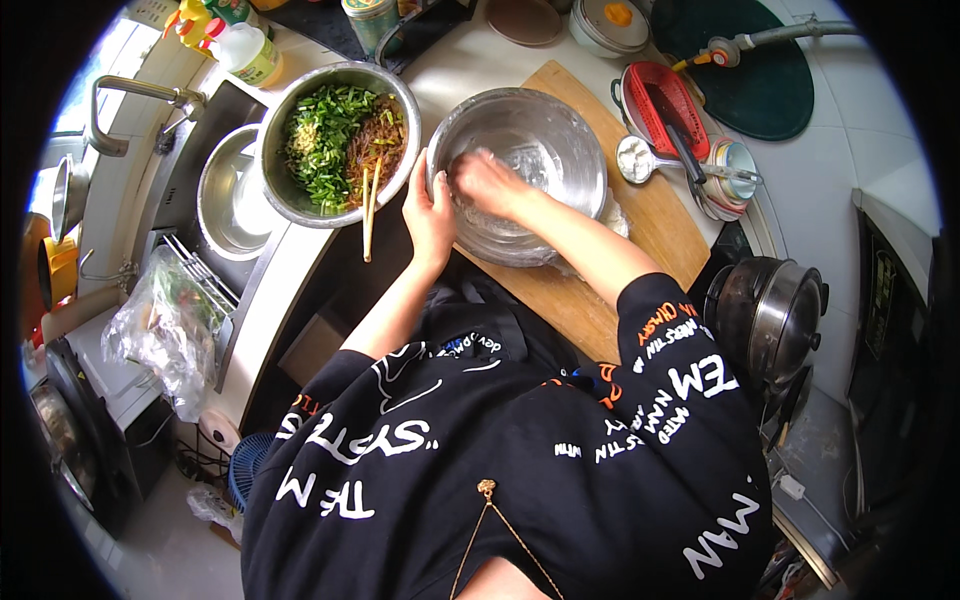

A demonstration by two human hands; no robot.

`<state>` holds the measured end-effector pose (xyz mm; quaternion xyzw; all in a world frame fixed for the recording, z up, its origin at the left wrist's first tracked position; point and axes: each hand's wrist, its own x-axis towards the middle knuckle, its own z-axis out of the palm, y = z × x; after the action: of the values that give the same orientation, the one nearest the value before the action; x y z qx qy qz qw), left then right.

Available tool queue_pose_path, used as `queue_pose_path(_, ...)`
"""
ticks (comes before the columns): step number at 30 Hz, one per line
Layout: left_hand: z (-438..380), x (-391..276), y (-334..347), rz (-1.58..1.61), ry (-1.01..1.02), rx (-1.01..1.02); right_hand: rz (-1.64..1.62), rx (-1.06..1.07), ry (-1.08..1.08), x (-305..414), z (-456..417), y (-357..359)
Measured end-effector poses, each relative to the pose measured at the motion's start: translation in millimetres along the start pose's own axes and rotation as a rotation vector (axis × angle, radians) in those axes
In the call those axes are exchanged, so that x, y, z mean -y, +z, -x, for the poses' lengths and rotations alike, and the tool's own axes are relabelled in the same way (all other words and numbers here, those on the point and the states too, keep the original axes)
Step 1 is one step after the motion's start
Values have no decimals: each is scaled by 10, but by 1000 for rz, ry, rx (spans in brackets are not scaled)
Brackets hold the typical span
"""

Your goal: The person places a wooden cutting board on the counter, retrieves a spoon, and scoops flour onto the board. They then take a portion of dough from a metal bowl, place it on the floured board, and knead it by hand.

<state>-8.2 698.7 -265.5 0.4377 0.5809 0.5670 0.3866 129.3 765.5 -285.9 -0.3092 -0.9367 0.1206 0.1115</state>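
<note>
My left hand [431, 217] steadies the left rim of a stainless steel mixing bowl [577, 157], fingers along the outside and thumb near the edge. Inside that bowl is my right hand [487, 184], blurred, its fingers down against the left inner wall; whether they hold anything I cannot tell. White floury residue [544, 169] coats the bowl's bottom. Beneath the bowl lies a wooden board [667, 225], with white flour or dough [615, 217] showing at the bowl's lower right. To the left stands a metal bowl of chopped green leaves [330, 124] and brown noodle-like strands [375, 142], wooden chopsticks [368, 210] resting in it.
A sink with a metal basin [232, 195] and a faucet [142, 90] is at left. On the right are a ladle of white powder [636, 159], a red plastic basket [667, 105] and stacked bowls [731, 169]. Bottles [244, 52] stand at the back left; a lidded pot [787, 315] sits at right.
</note>
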Motion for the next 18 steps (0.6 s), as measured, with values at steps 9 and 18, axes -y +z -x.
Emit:
queue_pose_path(9, 19, -18, 44, 10, -17, -103, 362, 438, 509, -518, 466, -361)
queue_pose_path(18, 20, 3, 24, -27, -116, -78, -156, 638, 534, 453, 252, -358)
